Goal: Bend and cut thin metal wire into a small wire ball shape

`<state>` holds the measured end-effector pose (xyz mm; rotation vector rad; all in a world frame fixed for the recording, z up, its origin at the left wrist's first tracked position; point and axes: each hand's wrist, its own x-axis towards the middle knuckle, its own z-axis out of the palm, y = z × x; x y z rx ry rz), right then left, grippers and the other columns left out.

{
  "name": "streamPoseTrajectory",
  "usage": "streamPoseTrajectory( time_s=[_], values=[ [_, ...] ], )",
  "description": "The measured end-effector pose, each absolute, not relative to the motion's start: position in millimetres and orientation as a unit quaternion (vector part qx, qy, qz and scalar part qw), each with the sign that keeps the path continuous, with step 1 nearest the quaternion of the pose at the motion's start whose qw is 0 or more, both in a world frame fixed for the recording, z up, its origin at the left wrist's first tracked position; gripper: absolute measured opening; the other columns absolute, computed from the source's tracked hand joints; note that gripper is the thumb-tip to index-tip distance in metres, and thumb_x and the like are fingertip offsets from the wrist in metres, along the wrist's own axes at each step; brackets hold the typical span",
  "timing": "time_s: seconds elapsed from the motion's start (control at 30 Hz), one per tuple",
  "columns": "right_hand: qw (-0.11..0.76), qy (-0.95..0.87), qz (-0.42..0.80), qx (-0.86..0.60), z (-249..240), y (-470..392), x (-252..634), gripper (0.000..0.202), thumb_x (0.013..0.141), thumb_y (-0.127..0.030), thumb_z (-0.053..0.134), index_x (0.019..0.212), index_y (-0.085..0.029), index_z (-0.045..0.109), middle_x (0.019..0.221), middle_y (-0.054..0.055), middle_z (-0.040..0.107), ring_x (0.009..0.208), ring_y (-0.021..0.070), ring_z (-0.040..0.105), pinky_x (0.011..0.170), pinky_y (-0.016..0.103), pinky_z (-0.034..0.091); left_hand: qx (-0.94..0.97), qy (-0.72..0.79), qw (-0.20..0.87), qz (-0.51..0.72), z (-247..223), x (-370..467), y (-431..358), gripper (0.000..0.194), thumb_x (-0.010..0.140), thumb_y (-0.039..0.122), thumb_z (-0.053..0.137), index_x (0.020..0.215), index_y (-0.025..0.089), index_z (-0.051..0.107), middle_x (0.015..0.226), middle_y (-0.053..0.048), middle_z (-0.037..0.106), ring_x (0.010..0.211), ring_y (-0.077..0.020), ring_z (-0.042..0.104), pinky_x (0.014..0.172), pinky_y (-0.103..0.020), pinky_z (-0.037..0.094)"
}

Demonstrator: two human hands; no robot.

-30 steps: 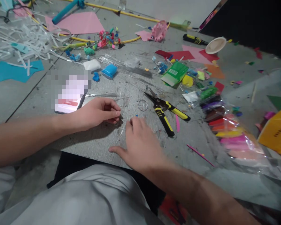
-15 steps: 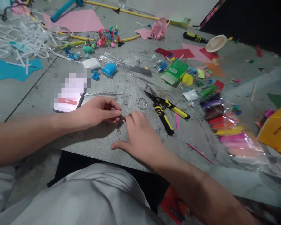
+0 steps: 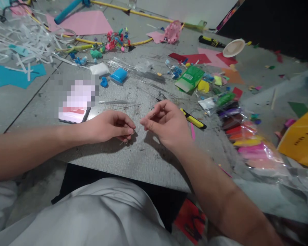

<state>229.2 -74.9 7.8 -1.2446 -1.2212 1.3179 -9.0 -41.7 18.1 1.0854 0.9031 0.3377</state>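
The left hand [image 3: 110, 126] lies low on the grey board [image 3: 143, 160], forearm stretched in from the left, its thumb and fingertips pinched shut on a small piece of thin wire [image 3: 128, 137] that pokes out just beneath them, touching the board. The right hand [image 3: 166, 124] is raised off the surface, wrist bent, fingers curled in with thumb and forefinger pressed together near the left fingertips; whether it holds the other end of the wire is too fine to tell.

Half a second ago that right hand was flat on the board, palm down, fingertips meeting the left hand's. Now it has lifted and turned, and it covers the little wire ring and most of the yellow-handled cutters [image 3: 193, 120], of which only one handle shows past the knuckles. The left hand has hardly shifted.

Beyond the hands lie a bundle of straight wires [image 3: 141, 73], a blue lump of clay [image 3: 119, 75], a white lump [image 3: 99, 69] and a green packet [image 3: 190, 78]. A bag of coloured clay sticks [image 3: 246, 140] sits to the right.
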Motion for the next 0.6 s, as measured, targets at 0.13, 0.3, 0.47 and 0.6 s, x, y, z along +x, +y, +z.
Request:
streamPoseTrajectory(
  time_s=[0.13, 0.3, 0.47, 0.6],
  values=[
    [0.48, -0.486, 0.522, -0.51, 6.5, -67.5, 227.1, 0.079, 0.065, -0.054, 0.126, 0.091, -0.034, 0.054, 0.076, -0.009, 0.073, 0.064, 0.0159, 0.067, 0.071, 0.039, 0.07, 0.491, 0.404, 0.76, 0.136, 17.8, -8.9, -44.6, 0.018, 0.1, 0.004, 0.099, 0.108, 0.01, 0.085, 0.087, -0.002, 0.089, 0.079, -0.013, 0.083, 0.081, -0.026, 0.067],
    [0.483, -0.493, 0.51, -0.513, 4.6, -63.7, 227.9, 0.076, 0.065, -0.049, 0.126, 0.096, -0.032, 0.059, 0.073, -0.011, 0.071, 0.061, 0.0129, 0.065, 0.067, 0.034, 0.065, 0.481, 0.405, 0.766, 0.133, 19.8, -9.3, -44.3, 0.016, 0.102, 0.005, 0.099, 0.111, 0.009, 0.086, 0.086, -0.001, 0.089, 0.081, -0.0121, 0.085, 0.083, -0.024, 0.07],
    [0.478, -0.487, 0.495, -0.538, -2.0, -61.9, 226.5, 0.078, 0.067, -0.057, 0.122, 0.1, -0.034, 0.056, 0.072, -0.011, 0.068, 0.061, 0.016, 0.069, 0.066, 0.037, 0.067, 0.463, 0.404, 0.779, 0.125, 20.4, -9.7, -45.0, 0.014, 0.104, -0.001, 0.094, 0.11, 0.009, 0.086, 0.086, 0.0, 0.089, 0.079, -0.0107, 0.085, 0.082, -0.023, 0.07],
    [0.469, -0.484, 0.485, -0.558, -6.9, -60.1, 225.0, 0.079, 0.068, -0.059, 0.12, 0.102, -0.035, 0.053, 0.075, -0.011, 0.068, 0.065, 0.0176, 0.073, 0.068, 0.038, 0.068, 0.46, 0.399, 0.784, 0.121, 19.4, -10.0, -45.5, 0.015, 0.103, 0.0, 0.098, 0.11, 0.008, 0.088, 0.087, -0.001, 0.09, 0.079, -0.0111, 0.085, 0.082, -0.023, 0.069]
  ],
)
